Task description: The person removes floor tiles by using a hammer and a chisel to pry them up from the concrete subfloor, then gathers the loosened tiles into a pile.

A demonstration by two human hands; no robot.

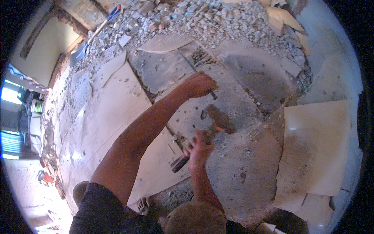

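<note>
My left hand (200, 84) is wrapped round a long thin metal chisel (213, 94). The chisel slants away over a cracked concrete slab (230, 93), its struck end poking out below my fist and its far end close to a broken edge with loose bits. Nearer to me, my right hand (200, 150) grips a short-handled hammer (180, 163) by its handle. The hammer's head (220, 119) is blurred by motion and is apart from the chisel, a little below its struck end. Dark holes and scuffs mark the slab around both tools.
A broad heap of grey rubble (218, 21) lies along the far side. At the far left a shovel (99, 33) leans on it. Pale flat sheets (315, 148) lie at the right, and broken slabs with gaps spread to the left. A bare foot (144, 204) shows near me.
</note>
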